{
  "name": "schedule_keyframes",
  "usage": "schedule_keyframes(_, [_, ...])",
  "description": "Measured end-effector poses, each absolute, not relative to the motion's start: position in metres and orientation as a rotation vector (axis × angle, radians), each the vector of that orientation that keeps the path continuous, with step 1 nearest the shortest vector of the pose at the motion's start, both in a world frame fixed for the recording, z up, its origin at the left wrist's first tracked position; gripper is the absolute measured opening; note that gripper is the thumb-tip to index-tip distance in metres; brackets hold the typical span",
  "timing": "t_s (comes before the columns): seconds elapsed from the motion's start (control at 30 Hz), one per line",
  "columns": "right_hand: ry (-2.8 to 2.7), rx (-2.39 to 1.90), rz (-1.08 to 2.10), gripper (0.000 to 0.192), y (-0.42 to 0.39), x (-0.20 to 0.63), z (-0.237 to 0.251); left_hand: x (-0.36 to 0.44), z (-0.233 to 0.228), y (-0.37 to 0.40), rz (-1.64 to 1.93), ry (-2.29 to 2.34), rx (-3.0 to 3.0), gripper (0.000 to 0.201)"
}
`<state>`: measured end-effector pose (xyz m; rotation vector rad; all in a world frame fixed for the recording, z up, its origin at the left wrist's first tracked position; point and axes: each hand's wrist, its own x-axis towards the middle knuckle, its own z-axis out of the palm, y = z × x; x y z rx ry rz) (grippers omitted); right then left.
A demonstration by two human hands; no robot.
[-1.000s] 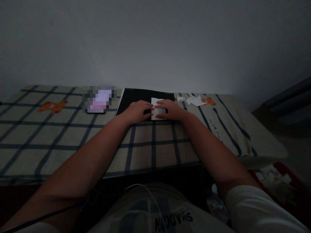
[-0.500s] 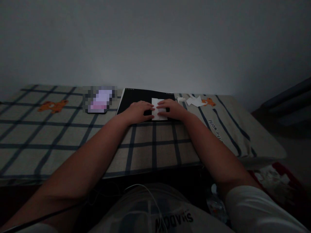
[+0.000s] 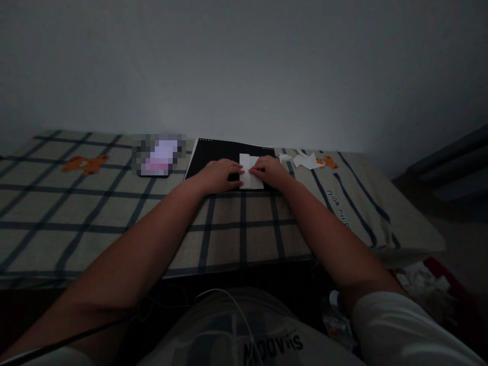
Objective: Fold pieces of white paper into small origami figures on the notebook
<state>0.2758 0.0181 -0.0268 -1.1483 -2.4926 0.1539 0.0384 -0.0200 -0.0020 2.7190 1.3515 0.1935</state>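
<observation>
At the far left an orange bear print (image 3: 84,164) sits on the checked cloth (image 3: 114,213) that covers the surface; further right a pixelated patch hides a small object (image 3: 158,156) that lies flat on the cloth, just beside the left edge of a black board (image 3: 213,152). The left hand (image 3: 218,175) lies palm down on that board, fingers flat and close together, its fingertips (image 3: 239,172) touching the left edge of a folded white paper (image 3: 248,170); it presses rather than grips. The paper lies on the board's near half, between the two hands, with a crease running up its middle. The right hand (image 3: 271,173) rests flat on the paper's right side, fingers low and together on the sheet; whether any part of the sheet is pinched beneath them cannot be told in this dim light. Right of the board, white paper scraps (image 3: 305,160) lie scattered on the cloth, touching a second orange bear print (image 3: 327,162); beyond them dark stripes and a line of lettering (image 3: 337,202) run towards the near edge.
</observation>
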Motion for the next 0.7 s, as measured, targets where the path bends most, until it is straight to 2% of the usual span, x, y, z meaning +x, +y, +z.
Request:
schedule_keyframes(0.33, [-2.486,-1.182,0.163,0.020,0.018,0.273,-0.025,0.039,-0.001,-0.021,0.166,1.373,2.701,0.050])
schedule_keyframes(0.7, [-2.614,-1.059,0.374,0.020,0.003,0.275,-0.006,0.041,0.005,-0.026,0.149,1.398,2.678,0.048])
